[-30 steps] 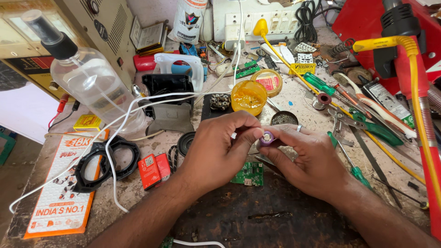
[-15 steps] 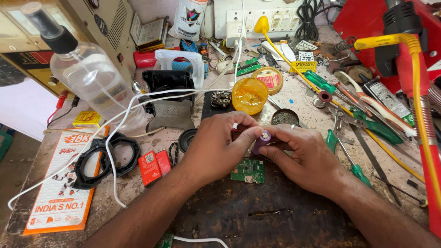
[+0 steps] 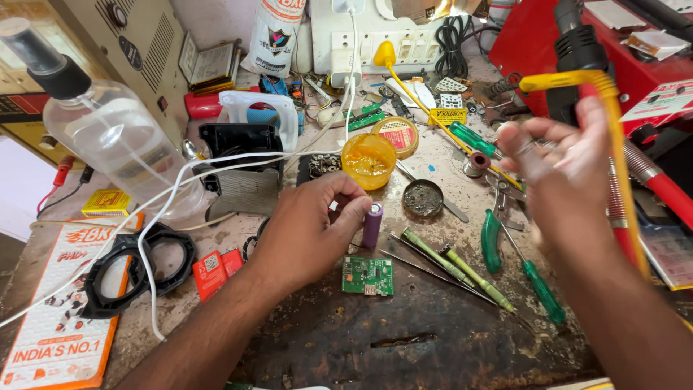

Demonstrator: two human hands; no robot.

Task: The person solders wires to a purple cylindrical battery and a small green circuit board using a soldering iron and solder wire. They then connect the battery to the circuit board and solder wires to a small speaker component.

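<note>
Both arms are bare all the way down to where they leave the bottom of the view; no sleeves, cuffs or gloves showing anywhere. The left hand (image 3: pixel 307 231) has no rings, and there's no watch or band on that wrist; the right hand (image 3: pixel 563 170) is motion-blurred, so can't really tell whether there's anything on those fingers.

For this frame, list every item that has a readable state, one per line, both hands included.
left hand: pinching the top of the purple battery cell.
purple battery cell: upright, lower end on the bench.
right hand: raised, blurred; grip contents unclear.
green circuit board: lying flat, bare, untouched.
yellow flux tin: open, lid off.
spray bottle: capped, upright.
round metal tin: open.
</note>
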